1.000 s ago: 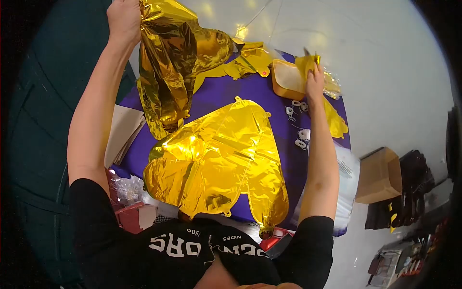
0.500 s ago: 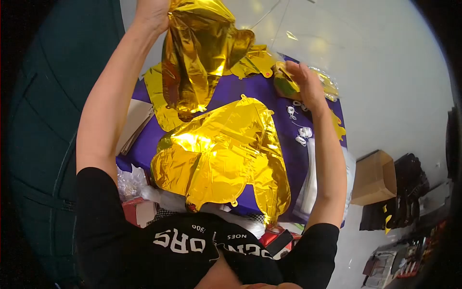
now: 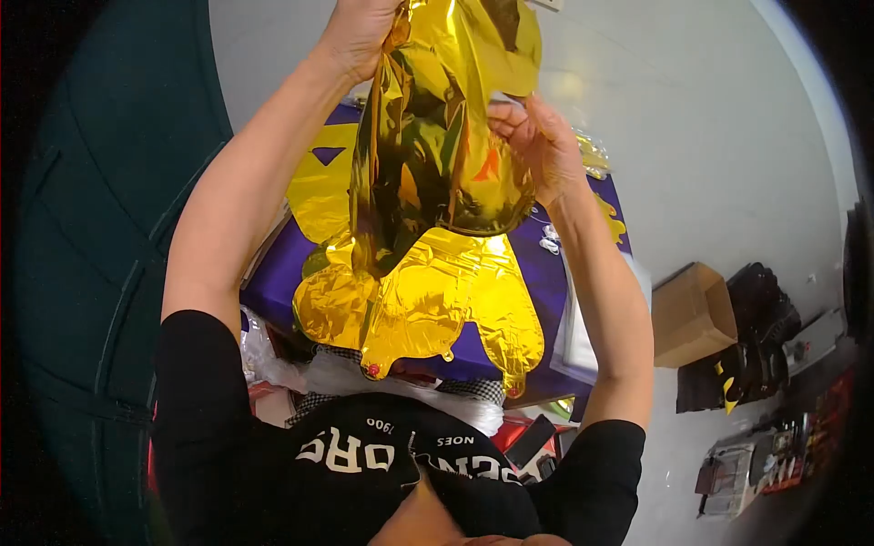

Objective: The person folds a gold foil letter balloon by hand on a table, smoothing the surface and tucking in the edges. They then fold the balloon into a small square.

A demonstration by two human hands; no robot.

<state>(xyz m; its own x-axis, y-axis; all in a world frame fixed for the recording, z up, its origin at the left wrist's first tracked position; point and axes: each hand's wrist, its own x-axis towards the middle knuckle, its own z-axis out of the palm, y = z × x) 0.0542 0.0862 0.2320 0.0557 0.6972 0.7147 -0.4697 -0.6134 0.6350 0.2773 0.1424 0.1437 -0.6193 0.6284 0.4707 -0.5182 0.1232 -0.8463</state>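
My left hand (image 3: 362,35) is closed on the upper part of a crumpled, uninflated gold foil balloon (image 3: 428,136), which hangs over the table. At the balloon's right side is my right hand (image 3: 544,150), its fingers curled in and their tips at the foil's edge, pinching it. Below, a second gold foil balloon (image 3: 419,314) lies flat, with rounded lobes and small tabs along its outline. The hanging foil covers its upper part. Further gold foil (image 3: 319,196) lies to the left, partly hidden behind the held balloon.
A purple cloth (image 3: 273,282) covers the table. White string (image 3: 549,238) lies near my right forearm, and a clear packet (image 3: 592,155) is beyond. An open cardboard box (image 3: 692,318) stands on the floor to the right. Clear plastic bags (image 3: 264,350) are at the near left edge.
My left hand has carried the hanging balloon rightward. My right hand has moved left and turned inward, from open in the air to the balloon's edge.
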